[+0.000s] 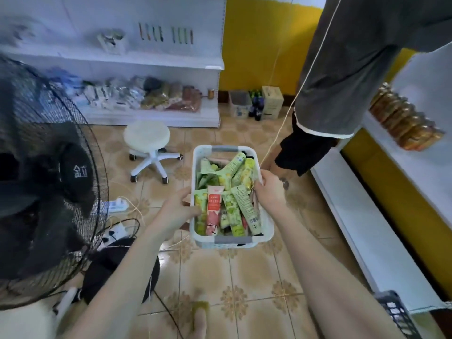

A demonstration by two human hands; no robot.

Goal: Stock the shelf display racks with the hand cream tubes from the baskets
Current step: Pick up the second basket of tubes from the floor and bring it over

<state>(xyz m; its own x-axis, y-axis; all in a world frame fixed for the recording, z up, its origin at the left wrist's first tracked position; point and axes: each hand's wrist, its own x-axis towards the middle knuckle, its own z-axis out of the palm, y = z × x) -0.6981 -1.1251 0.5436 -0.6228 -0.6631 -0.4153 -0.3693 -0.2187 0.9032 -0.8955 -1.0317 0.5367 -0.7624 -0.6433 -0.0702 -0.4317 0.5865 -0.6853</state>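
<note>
Left hand: fingers curling round basket wall.
Right hand: fingers curling over opposite rim.
Hand cream tubes: lying heaped inside basket.
Risk: uneven grip tipping basket, spilling tubes.

A white rectangular plastic basket with openwork walls and a grey strip on each short end is held in the air above the floor, almost level, with its long sides running away from the person. The left hand grips its left long edge and the right hand grips its right long edge. The basket is filled with many hand cream tubes, mostly green and yellow, lying loosely on each other in different directions. Near the near left corner one red and pink tube lies lengthwise between green ones. Beside the right edge, a pale green tube shows its printed back with a barcode.
</note>
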